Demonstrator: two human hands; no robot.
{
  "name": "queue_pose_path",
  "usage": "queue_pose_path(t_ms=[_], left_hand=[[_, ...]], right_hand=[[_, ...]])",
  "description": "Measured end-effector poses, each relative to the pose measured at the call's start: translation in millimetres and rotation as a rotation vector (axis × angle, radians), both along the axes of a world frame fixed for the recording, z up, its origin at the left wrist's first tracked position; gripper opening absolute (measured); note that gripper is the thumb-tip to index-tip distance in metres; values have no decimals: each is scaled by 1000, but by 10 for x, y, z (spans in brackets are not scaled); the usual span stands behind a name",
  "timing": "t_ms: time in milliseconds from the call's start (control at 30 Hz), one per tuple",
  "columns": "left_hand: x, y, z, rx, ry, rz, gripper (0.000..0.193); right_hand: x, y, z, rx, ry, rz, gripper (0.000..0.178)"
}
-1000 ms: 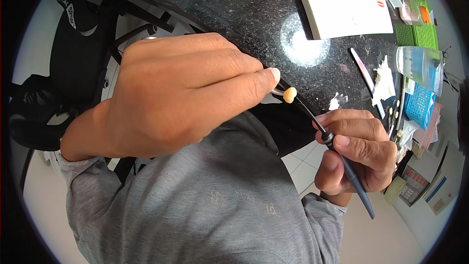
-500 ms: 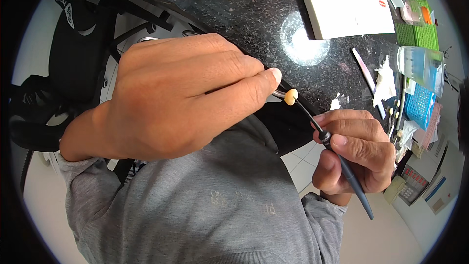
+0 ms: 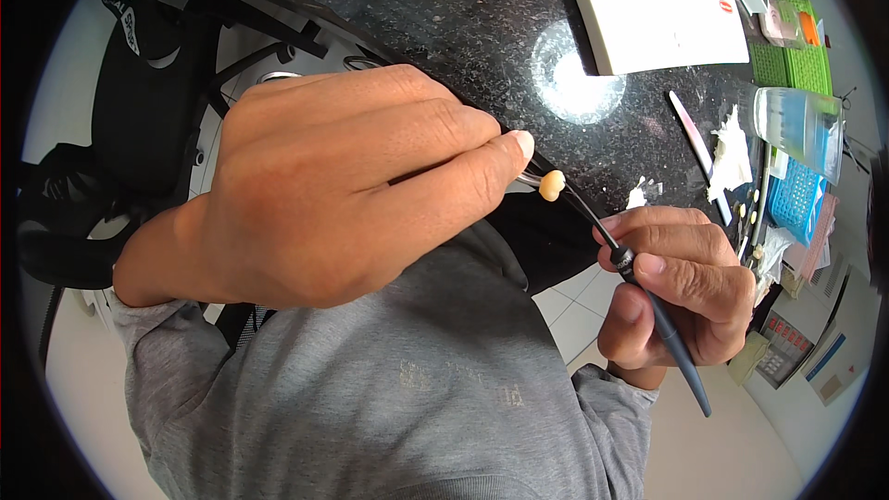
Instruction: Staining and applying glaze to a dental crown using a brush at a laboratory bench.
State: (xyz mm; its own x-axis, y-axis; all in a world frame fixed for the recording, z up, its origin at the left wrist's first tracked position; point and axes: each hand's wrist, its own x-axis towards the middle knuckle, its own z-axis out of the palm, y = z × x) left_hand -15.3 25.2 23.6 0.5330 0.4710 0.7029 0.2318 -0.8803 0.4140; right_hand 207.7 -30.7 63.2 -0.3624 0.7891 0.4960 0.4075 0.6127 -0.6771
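Black chair point(image 3: 153, 102), 10 o'clock. Left hand point(image 3: 343, 185), inboard of it: fingers pinched round a metal tool point(image 3: 530, 179), mostly hidden. Yellowish tooth point(image 3: 552, 187) at that tip, 2 o'clock off centre. White palette point(image 3: 667, 42) on bench point(image 3: 444, 9), 1 o'clock. Right hand point(image 3: 690, 287), 4 o'clock: fingers closed on pen-shaped tool point(image 3: 671, 343), tip by tooth, contact unclear. Cup point(image 3: 778, 120), 2 o'clock.
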Motion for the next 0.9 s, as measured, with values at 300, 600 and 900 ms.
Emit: queue_pose_path(t_ms=[300, 600, 900], left_hand=[[-29, 10, 20, -31, 15, -2, 13], [-46, -13, 66, -155, 49, 2, 12], [-65, 60, 95, -204, 42, -27, 14]], right_hand=[[-20, -2, -18, -12, 169, -31, 27], [7, -34, 4, -23, -6, 26, 20], [20, 33, 12, 17, -5, 26, 21]])
